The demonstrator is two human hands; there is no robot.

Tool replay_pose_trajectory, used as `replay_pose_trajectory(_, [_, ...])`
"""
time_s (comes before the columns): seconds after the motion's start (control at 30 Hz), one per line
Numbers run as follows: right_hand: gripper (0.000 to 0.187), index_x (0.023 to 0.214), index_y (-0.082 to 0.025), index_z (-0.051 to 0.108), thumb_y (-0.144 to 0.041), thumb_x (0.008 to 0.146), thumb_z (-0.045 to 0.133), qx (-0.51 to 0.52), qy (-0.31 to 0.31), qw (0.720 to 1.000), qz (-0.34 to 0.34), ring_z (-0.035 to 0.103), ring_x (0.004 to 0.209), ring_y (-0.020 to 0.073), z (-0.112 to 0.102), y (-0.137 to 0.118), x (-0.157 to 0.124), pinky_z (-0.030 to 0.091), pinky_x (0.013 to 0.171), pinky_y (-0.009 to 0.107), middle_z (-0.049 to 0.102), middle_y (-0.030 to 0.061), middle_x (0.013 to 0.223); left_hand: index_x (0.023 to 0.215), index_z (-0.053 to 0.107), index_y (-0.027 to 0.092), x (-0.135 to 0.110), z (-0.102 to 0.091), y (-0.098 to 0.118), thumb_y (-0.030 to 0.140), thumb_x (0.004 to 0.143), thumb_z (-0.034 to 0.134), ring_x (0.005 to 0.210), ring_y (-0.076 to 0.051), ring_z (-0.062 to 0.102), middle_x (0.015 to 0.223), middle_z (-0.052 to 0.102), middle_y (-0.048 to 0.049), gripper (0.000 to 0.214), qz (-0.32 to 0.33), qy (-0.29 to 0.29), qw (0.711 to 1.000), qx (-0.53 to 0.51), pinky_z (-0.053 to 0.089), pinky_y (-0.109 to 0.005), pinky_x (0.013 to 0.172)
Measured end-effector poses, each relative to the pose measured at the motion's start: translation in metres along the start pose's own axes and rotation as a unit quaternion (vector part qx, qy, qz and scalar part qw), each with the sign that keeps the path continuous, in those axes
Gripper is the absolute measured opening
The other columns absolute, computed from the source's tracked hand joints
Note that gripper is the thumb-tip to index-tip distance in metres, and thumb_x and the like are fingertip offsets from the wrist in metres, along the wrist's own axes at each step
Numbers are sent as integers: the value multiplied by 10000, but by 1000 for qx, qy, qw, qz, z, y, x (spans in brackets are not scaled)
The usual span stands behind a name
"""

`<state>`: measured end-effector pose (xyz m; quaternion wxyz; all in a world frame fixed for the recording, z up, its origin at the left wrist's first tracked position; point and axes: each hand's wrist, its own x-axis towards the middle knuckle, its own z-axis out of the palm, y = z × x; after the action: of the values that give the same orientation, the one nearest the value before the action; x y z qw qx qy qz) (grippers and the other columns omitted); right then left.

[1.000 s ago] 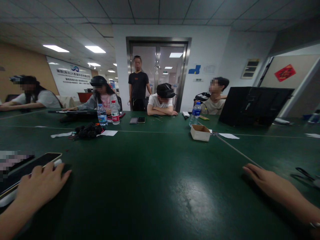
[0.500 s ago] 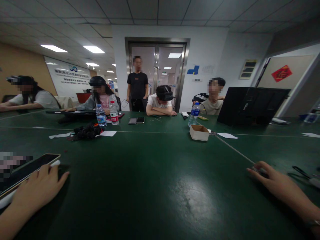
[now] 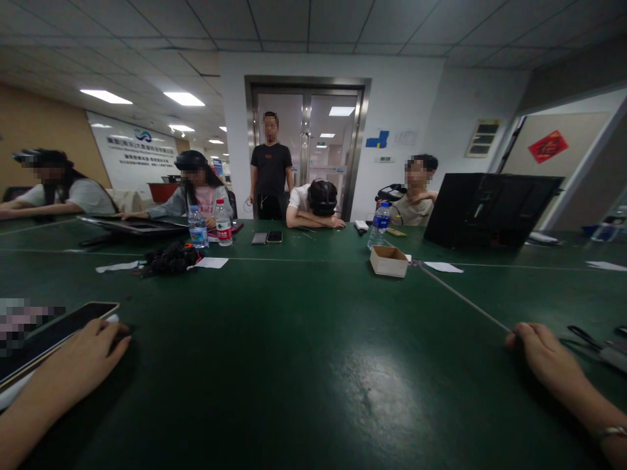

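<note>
At the lower left, my left hand [image 3: 81,356] lies palm down on a long white object, its fingers bent over the edge and the thumb apart. Most of that white object [image 3: 17,390] is hidden under my hand and a dark flat device with a gold rim [image 3: 59,334]. My right hand [image 3: 553,365] rests on the green table [image 3: 294,339] at the right, by a thin pale seam. Its fingers are curled in toward the thumb, and whatever they hold is hidden. A black strap or cable [image 3: 585,338] lies just beyond it.
Across the table are a small open box [image 3: 388,262], water bottles [image 3: 224,225], a black cable bundle [image 3: 171,258], two phones [image 3: 275,237] and a large black monitor [image 3: 492,210]. Several people sit opposite; one person [image 3: 271,170] stands by the glass doors.
My right hand has shifted right and its fingers have curled in more. My left fingers have drawn together slightly. A seated person opposite has lowered their head; the flat dark device at far left has tilted.
</note>
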<state>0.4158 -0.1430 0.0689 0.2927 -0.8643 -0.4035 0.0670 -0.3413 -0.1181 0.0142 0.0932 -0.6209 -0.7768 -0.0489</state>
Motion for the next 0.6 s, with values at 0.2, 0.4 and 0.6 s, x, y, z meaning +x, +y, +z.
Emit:
replay_pose_trajectory(0.2, [409,711,-197,539,-414,799,204,-82,-21,996,18,601,729,300,0,8,5,460,636,375,640,189,792,1030,623,183,-5,-16,11,399,808,320,1055,-246,554,1099,593,-98,434,71,-10,996,-59,364,-379,1014])
replay_pose_trajectory(0.4, [504,891,-195,628,-572,730,334,-185,-27,982,39,612,860,363,4,18,17,467,681,410,652,197,925,1015,610,211,-11,-35,24,452,830,314,1035,-217,564,1080,591,-66,425,72,-42,992,-93,381,-368,997])
replay_pose_trajectory(0.6, [431,747,-168,622,-469,749,314,-176,-13,983,-43,590,871,362,3,15,14,444,667,410,616,229,936,951,608,208,-8,-34,24,525,851,304,958,-202,580,975,622,-45,450,71,-59,991,-98,408,-350,936])
